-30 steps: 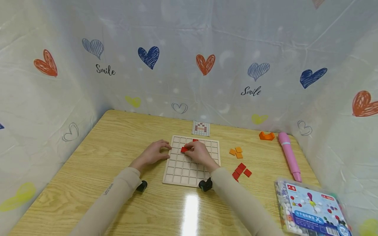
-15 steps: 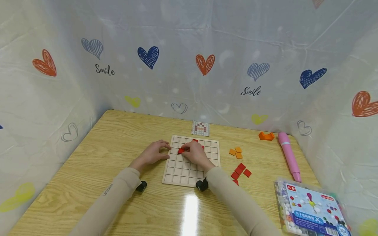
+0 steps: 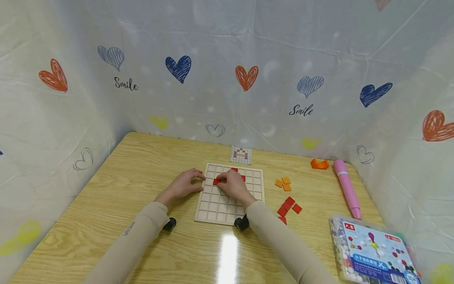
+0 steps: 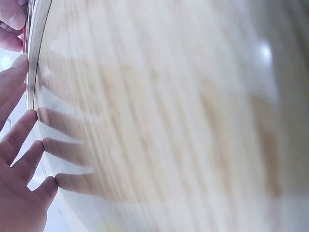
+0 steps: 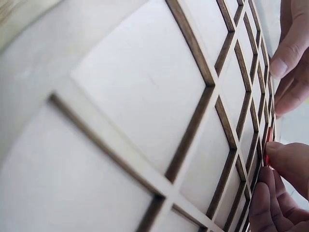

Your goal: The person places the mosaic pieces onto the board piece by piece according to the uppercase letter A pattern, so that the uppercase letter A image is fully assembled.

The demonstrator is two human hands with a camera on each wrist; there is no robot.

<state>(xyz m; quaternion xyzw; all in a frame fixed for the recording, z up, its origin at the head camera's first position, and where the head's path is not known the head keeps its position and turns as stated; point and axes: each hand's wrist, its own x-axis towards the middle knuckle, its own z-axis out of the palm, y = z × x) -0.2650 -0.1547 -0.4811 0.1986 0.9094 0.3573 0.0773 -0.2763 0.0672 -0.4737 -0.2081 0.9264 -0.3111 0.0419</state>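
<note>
Loose red tiles [image 3: 285,205] lie at four o'clock as a person's right hand [image 3: 232,183] pinches one red tile [image 3: 216,182] between thumb and fingertips, the piece jutting toward nine o'clock on a gridded board [image 3: 221,207]. The left hand [image 3: 181,184], fingers apart, rests at the board's nine-o'clock edge. A patterned card [image 3: 240,154] lies beyond, past twelve.

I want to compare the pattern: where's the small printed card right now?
In the head view, the small printed card lies on the table just beyond the far edge of the grid board, slightly right of the picture's middle.
</note>
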